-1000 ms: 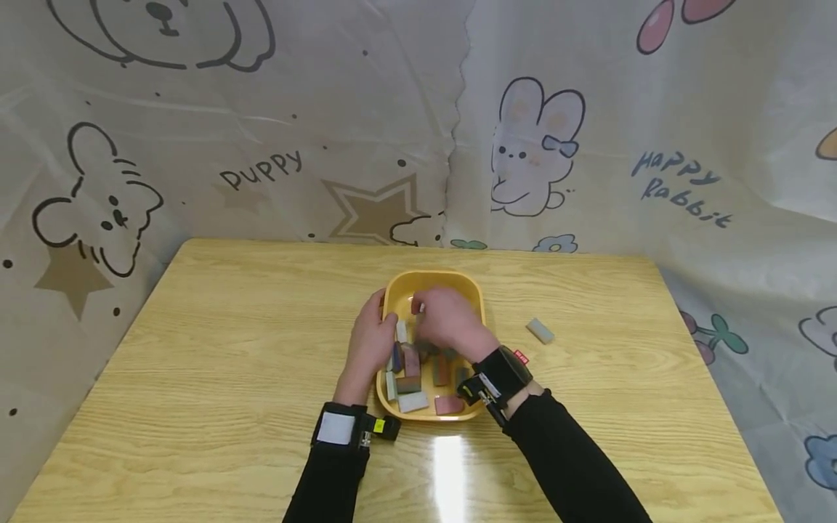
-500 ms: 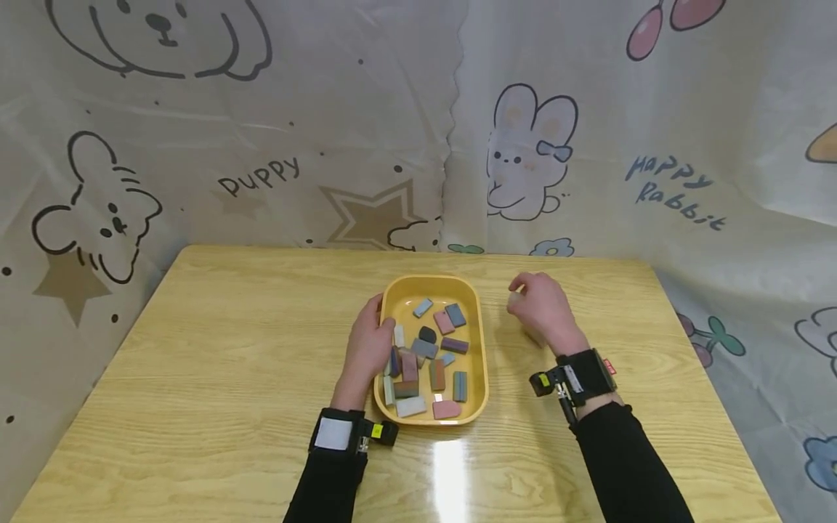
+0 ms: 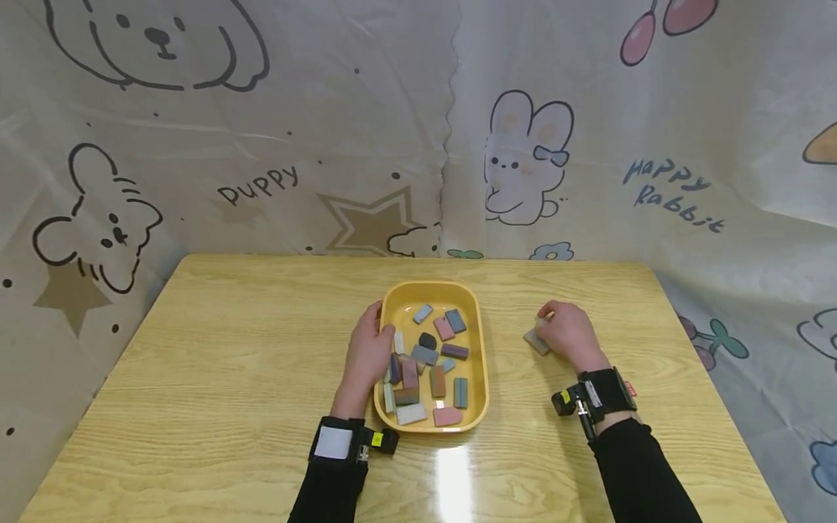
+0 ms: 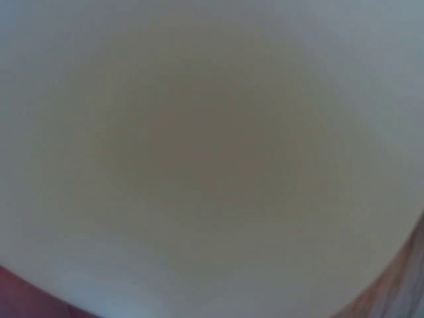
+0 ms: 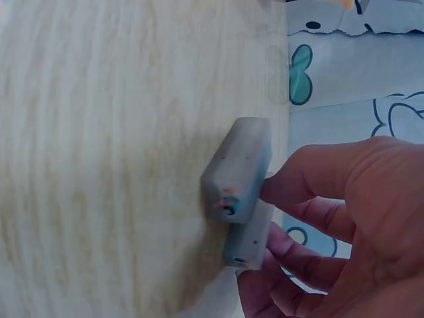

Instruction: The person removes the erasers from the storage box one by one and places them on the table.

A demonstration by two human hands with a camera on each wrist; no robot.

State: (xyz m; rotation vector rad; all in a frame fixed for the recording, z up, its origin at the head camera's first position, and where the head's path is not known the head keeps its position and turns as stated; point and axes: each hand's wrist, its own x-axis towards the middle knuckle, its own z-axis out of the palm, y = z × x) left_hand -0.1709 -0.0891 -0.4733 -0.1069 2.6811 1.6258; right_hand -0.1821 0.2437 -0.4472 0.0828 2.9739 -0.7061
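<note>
The head view shows the left hand (image 3: 370,350) gripping the yellow tray (image 3: 431,293) of little blocks (image 3: 409,373), the left wrist view is just blur, and only the right wrist view clearly shows the right hand (image 5: 361,212) pinching a pale block (image 5: 250,242) right by a second block (image 5: 236,169), on the table (image 3: 216,378) beside the tray.

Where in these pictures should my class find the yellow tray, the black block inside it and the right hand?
Yellow tray (image 3: 431,291): head view, on its far inner wall.
Black block (image 3: 428,341): head view, on its upper face.
Right hand (image 3: 571,334): head view, on the back of the hand.
</note>
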